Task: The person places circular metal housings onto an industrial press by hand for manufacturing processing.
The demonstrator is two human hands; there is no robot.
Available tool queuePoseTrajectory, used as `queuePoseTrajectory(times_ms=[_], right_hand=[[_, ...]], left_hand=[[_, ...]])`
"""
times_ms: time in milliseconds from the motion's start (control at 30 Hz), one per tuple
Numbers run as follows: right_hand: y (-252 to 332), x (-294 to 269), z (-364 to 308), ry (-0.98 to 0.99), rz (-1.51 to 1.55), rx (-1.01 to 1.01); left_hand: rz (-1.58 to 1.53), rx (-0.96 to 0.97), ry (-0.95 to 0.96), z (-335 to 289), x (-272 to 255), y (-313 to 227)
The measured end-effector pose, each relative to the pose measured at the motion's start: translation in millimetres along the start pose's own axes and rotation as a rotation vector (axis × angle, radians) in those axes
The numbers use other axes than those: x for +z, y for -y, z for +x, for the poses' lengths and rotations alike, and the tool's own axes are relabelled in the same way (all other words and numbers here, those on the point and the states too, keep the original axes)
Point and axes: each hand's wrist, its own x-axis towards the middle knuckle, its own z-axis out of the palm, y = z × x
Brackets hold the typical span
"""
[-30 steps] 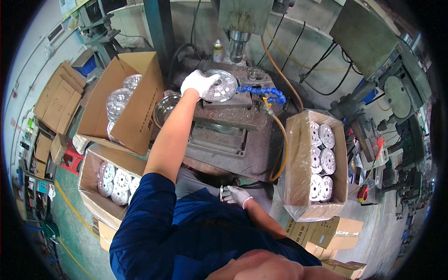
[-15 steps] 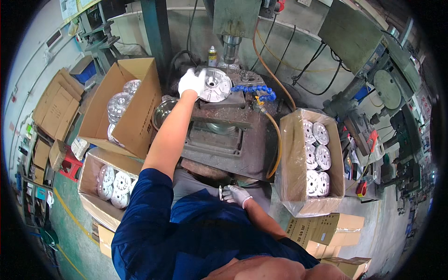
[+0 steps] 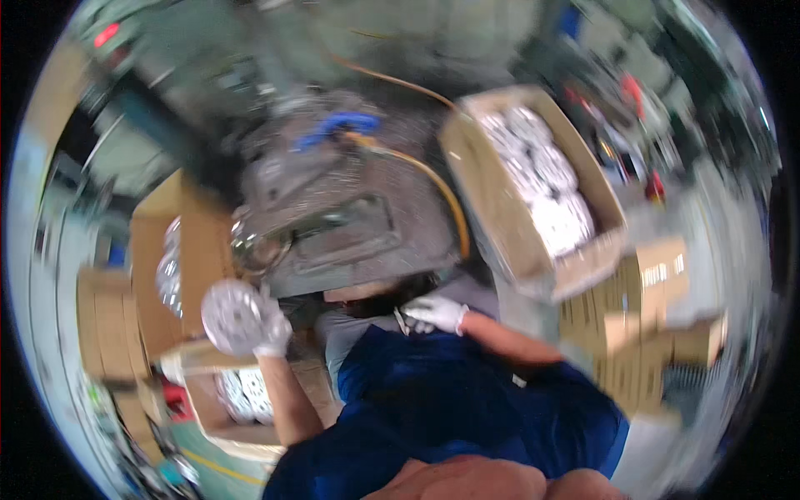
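Two gloved hands: L [image 3: 271, 333] grips metal disc [image 3: 229, 315], R [image 3: 435, 313] prob. clenched, blurry.

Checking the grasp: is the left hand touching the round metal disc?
Touching. The head view, though blurred, shows the gloved left hand wrapped over the lower right edge of the round metal disc, holding it up above the cardboard box.

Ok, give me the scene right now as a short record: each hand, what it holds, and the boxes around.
left hand: gloved, raised, holding a round silvery disc
right hand: gloved, near the waist; contents too blurred to tell
machine bed: dark metal, ahead
right box: cardboard, open, filled with silvery discs
lower left box: open, discs inside
image: motion-blurred
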Motion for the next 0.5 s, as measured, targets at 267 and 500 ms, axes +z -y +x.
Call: queuePoseTrajectory(times_ms=[267, 500], right_hand=[[120.3, 24.1, -35.9, -0.271, -0.521, -0.614], [141.8, -32.5, -103.1, -0.343, -0.537, -0.538]], left_hand=[[-0.276, -0.861, 0.222, 16.7, 126.7, 103.8], [0.284, -0.610, 0.003, 38.0, 166.0, 136.4]])
